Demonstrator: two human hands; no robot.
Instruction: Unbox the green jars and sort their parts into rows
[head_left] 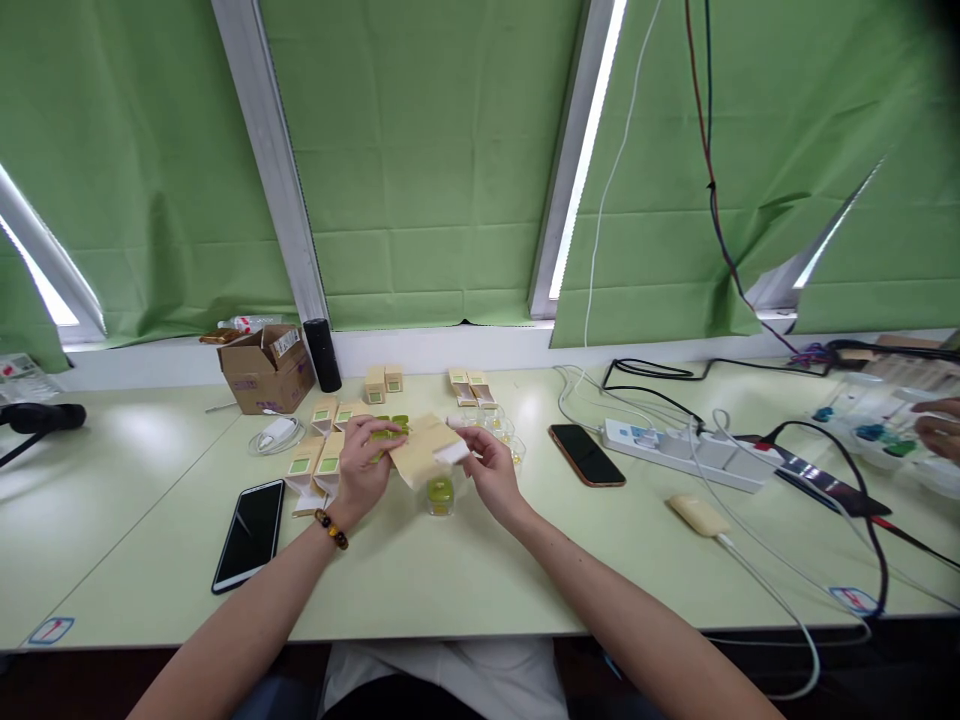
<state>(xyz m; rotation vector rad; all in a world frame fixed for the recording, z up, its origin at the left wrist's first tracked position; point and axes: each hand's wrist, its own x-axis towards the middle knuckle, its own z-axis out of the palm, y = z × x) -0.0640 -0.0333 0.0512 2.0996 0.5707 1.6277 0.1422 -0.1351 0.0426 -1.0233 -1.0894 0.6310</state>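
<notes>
Between my two hands is a beige folded card carton (421, 452), tilted, with a white flap at its right end. My left hand (365, 468) pinches its left side, and a beaded bracelet circles that wrist. At the white flap, the fingers of my right hand (491, 468) are closed on the carton's right end. Just below the carton stands a small clear jar with green contents (440, 496). More green pieces (390, 424) show partly behind my left fingers. Several small beige boxes with green labels (304, 466) stand left of my left hand, some with flaps raised.
Clear round containers (496, 422) lie behind my right hand. Phones lie at left (250, 535) and right (586, 455). A power strip (686, 452) with cables is at right, a cardboard box (266, 372) at back left. Another person's hand (939, 428) reaches in at far right.
</notes>
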